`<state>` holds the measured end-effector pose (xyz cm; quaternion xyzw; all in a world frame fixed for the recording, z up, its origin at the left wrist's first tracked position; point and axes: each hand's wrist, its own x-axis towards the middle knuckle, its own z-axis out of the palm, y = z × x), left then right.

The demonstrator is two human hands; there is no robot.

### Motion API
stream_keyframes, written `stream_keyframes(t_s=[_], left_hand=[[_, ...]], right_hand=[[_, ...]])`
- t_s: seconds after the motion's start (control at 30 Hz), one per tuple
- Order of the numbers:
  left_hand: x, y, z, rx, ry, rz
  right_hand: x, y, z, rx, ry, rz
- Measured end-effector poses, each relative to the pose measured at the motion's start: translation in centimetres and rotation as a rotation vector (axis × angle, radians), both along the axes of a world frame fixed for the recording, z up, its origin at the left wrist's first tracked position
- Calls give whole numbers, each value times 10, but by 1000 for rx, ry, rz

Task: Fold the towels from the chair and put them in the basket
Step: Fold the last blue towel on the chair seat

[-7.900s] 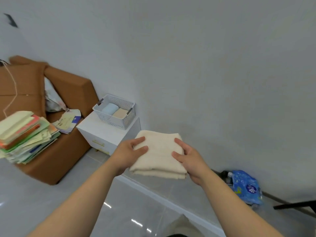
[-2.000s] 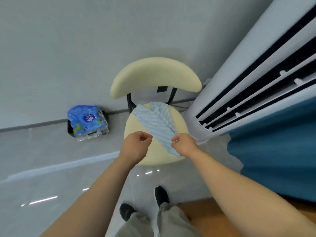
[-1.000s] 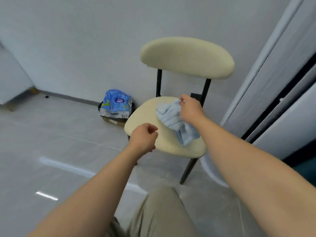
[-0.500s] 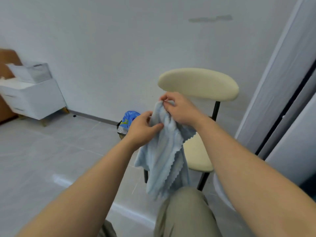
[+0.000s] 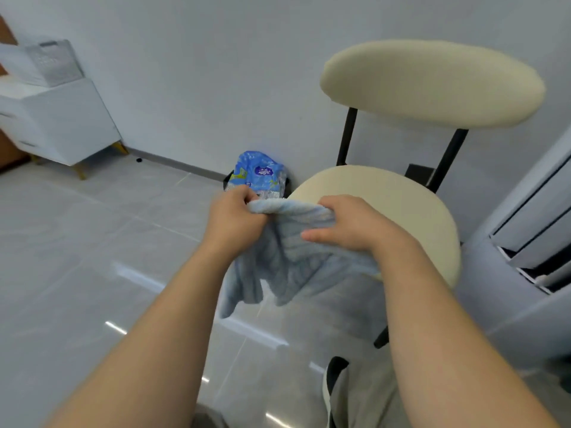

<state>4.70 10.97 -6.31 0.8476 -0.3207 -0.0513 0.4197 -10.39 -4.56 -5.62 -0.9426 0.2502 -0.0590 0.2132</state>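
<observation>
wall [image 5: 216, 72]: plain white, upper frame
floor [image 5: 77, 257]: glossy grey tiles, light streaks
cabinet [image 5: 58, 118]: white, gold legs, upper left
slotted unit [image 5: 531, 230]: white, right edge

No words or numbers can be read; the blue package [image 5: 259, 173], on the floor [image 5: 92, 242] just beside the chair [image 5: 386, 193], bears a dark oval emblem with white marks, too blurred to make out.

Pale blue ribbed towel [image 5: 290, 267], unfolded, hanging bunched from its top edge before cream chair [image 5: 401, 193]; basket [image 5: 52, 64] far left
</observation>
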Motion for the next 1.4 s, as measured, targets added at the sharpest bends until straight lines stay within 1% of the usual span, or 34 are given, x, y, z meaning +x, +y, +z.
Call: stream_keyframes(t_s=[0.03,0.13,0.2,0.27,0.33,0.4,0.47,0.5,0.53,0.57,0.6,0.63,0.67,0.7,0.73,0.83,0.93,1.03,1.17,1.3,1.4], left_hand=[[4,-1,2,14,-14,-14],[12,1,2,25,-9,-61],[13,3,-2,-11,14,-53],[12,3,-6,-51,37,-11],[12,1,-9,-76,14,45],[9,-1,-13,-67,-98,81],[1,-4,-15,-25,-188,92],[-3,-5,-15,-17,-160,79],[-7,-6,-12,-24,-49,40],[-12,-6,-8,-46,134,-43],[-17,-4,-4,-73,356,-170],[-22,-2,-2,-90,536,-302],[-27,-1,-1,-78,621,-398],[-31,-2,-3,-72,630,-445],[-35,-4,-4,-91,609,-448],[-39,-14,-8,-212,524,-311],[-38,-18,-10,-204,510,-249],[-41,-20,-9,-186,558,-245],[-42,-22,-7,-216,673,-232],[-40,-23,-4,-316,779,-216],[-37,-24,0,-366,723,-153]], right_hand=[[2,-1,-2,7,27,-8],[7,-4,-8,35,19,-69],[8,-4,-12,127,39,-49],[7,-4,-17,268,42,-16],[7,-2,-18,475,-49,-29],[9,3,-15,726,-202,-82],[12,7,-8,924,-349,-153],[14,8,-4,992,-406,-189],[15,9,0,1047,-453,-220],[15,9,2,1091,-492,-244],[15,10,4,1129,-525,-262],[15,10,6,1161,-550,-271],[14,10,7,1187,-564,-272],[12,10,8,1206,-571,-269],[11,11,10,1220,-572,-263],[6,9,12,1210,-564,-265],[4,5,11,1179,-545,-285],[3,2,10,1151,-536,-277],[1,-2,7,1125,-518,-265],[-1,-3,7,1114,-471,-222],[-2,-1,5,1094,-411,-136]])
